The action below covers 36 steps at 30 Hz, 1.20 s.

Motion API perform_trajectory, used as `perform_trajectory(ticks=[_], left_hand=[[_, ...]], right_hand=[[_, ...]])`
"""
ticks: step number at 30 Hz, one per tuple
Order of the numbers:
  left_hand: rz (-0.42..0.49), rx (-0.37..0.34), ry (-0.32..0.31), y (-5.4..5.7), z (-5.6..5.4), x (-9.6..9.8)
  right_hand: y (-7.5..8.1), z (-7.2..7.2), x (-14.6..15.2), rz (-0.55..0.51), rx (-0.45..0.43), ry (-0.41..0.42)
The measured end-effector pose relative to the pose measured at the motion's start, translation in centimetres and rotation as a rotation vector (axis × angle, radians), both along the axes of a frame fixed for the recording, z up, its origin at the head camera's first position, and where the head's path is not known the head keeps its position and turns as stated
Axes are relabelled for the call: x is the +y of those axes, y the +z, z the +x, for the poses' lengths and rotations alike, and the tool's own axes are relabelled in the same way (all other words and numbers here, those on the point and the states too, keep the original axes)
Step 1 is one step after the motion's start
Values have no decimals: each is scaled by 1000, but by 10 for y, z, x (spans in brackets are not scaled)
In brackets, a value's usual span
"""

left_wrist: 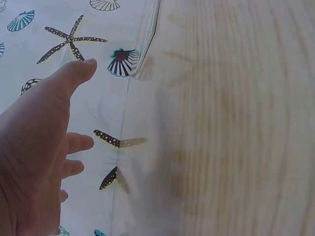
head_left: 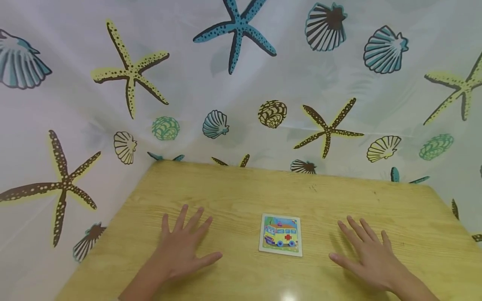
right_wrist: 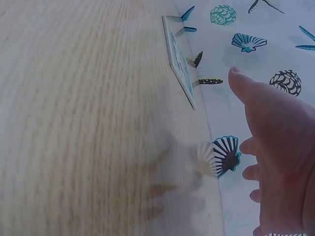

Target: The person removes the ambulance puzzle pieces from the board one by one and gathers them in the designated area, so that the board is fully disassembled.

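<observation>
A square picture board (head_left: 280, 235) with a white border lies flat on the wooden table (head_left: 233, 192). Its picture is a yellow and orange ambulance with a red cross. To its left, my left hand (head_left: 182, 246) is spread with straight fingers and holds nothing. My right hand (head_left: 370, 257), on the other side, also has its fingers spread and holds nothing. Both hands are apart from the board. In the right wrist view, the board (right_wrist: 179, 61) shows at a slant beyond my right hand (right_wrist: 280, 152). The left wrist view has my left hand (left_wrist: 39, 142) at its left edge.
A white curtain (head_left: 244, 92) printed with starfish and shells hangs behind the table and along its sides. The table's back edge meets this cloth. A bright light reflection sits near the front of the tabletop.
</observation>
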<state>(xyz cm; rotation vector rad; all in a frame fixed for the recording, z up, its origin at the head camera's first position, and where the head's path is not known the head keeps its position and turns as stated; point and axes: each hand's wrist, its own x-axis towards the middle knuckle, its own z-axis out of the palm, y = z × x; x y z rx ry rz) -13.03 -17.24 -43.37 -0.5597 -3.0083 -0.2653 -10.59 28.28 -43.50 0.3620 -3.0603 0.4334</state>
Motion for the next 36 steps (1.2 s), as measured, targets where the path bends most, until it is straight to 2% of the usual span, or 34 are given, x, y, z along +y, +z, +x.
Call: perform_trajectory(ticks=[6,14,19,24,28,36], left_hand=[[27,-26,-4,-7,1,15],[68,-61,-10,-12,-5,33],[96,-82,-33,-12,-8,48],[128,-105,-72,-15,-14,64],[219,-130,-115,-20,-22,76],[535,-211,-136,-32,-28,90]], right_hand=[[-1,-2,-10,-21,-6,32],[-1,-11,-21,-70,4,83],[-2,-17,-26,-128,-8,125],[-2,-24,-33,-134,-1,162],[-2,-29,-39,-154,-15,175],[-5,-39,-49,-235,-90,201]])
